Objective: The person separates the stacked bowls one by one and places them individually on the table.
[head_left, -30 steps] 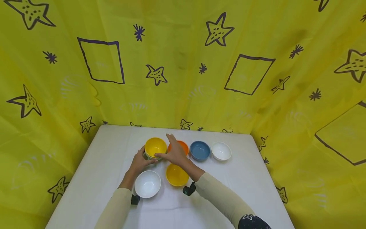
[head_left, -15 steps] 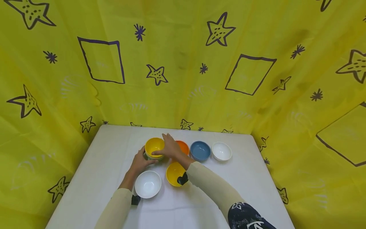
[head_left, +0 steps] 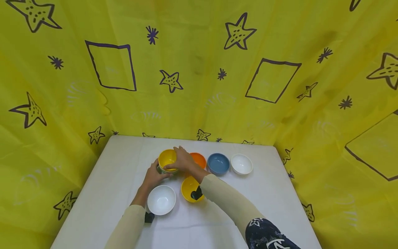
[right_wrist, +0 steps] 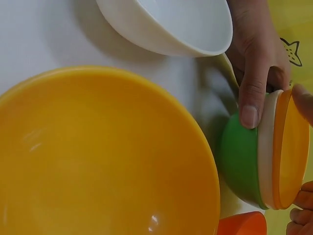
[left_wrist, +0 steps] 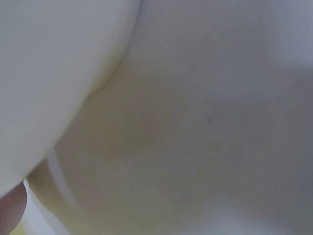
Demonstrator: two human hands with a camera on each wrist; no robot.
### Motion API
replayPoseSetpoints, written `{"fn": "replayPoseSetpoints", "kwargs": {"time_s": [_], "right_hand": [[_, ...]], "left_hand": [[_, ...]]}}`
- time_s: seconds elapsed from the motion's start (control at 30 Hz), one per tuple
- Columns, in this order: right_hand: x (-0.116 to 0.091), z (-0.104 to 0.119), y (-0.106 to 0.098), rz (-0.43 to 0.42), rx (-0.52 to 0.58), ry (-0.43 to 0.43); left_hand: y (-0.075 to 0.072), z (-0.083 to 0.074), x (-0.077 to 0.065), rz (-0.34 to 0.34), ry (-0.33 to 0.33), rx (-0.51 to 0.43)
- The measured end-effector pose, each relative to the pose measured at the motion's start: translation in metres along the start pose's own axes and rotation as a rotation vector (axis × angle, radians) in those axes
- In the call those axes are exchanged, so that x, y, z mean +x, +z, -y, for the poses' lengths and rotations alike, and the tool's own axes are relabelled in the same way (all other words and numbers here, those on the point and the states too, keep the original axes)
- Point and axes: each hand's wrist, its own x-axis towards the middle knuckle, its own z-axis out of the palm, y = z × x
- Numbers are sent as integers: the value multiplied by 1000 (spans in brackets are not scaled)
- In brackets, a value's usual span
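A stack of bowls stands at the back left of the table: a green bowl (right_wrist: pixel 238 164) at the bottom, a white rim (right_wrist: pixel 266 152) above it, and a yellow bowl (head_left: pixel 166 158) on top. My left hand (head_left: pixel 153 175) grips the stack from its left and near side, thumb pressed on the green bowl just below the white rim. From the right, my right hand (head_left: pixel 183 162) spans the yellow bowl, thumb and fingers at opposite parts of its rim. The left wrist view holds mostly a white bowl (left_wrist: pixel 49 73) and cloth, with one fingertip at the corner.
In the back row stand an orange bowl (head_left: pixel 199 159), partly behind my right hand, a blue bowl (head_left: pixel 218 163) and a white bowl (head_left: pixel 241 164). Nearer are another white bowl (head_left: pixel 161 200) and a yellow bowl (head_left: pixel 188 188) under my right forearm. A yellow curtain (head_left: pixel 192 114) surrounds the table.
My right hand has moved left onto the top yellow bowl's rim, its forearm now covering part of the front yellow bowl. The left hand stays at the stack.
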Motion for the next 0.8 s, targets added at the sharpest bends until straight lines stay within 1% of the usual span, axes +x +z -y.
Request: {"fn": "replayPoseSetpoints", "kwargs": {"time_s": [0.23,0.47,0.63,0.8], "right_hand": [[-2,-2,1,18,-10,36],[-3,-2,0,12,-36,13],[-3,-3,-2,7,-27,-4],[-2,-4,-3,4,-41,-20]], "left_hand": [[-1,-2,-3,3,-2,-16],[1,-2,-1,-18,14,4],[4,-3,0,-27,12,-12],[6,-4,1,-32,12,-19]]}}
